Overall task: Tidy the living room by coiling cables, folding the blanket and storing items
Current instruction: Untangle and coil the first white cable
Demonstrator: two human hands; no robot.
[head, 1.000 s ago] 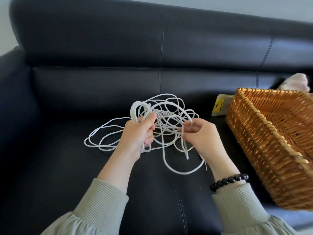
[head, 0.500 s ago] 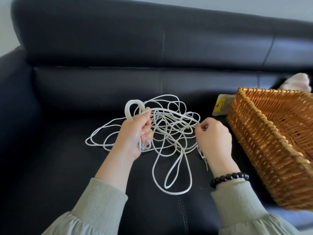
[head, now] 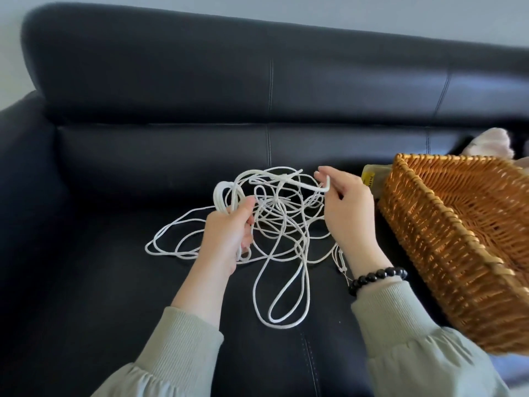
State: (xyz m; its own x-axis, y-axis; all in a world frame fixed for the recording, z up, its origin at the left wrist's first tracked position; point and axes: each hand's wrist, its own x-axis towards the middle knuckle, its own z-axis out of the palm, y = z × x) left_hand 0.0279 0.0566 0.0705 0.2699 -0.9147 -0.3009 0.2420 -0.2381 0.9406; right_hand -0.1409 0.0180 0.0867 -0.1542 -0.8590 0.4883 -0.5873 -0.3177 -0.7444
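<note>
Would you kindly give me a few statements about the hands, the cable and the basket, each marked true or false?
1. The left hand grips a small bundle of loops of the white cable. True.
2. The right hand lies flat on the sofa and holds nothing. False: it pinches a strand of the cable, raised above the tangle.
3. The wicker basket stands to the right of the cable. True.
4. The cable lies neatly coiled inside the basket. False: most of it lies in a loose tangle on the sofa seat, outside the basket.
5. The black bead bracelet is on the left wrist. False: it is on the right wrist.
</note>
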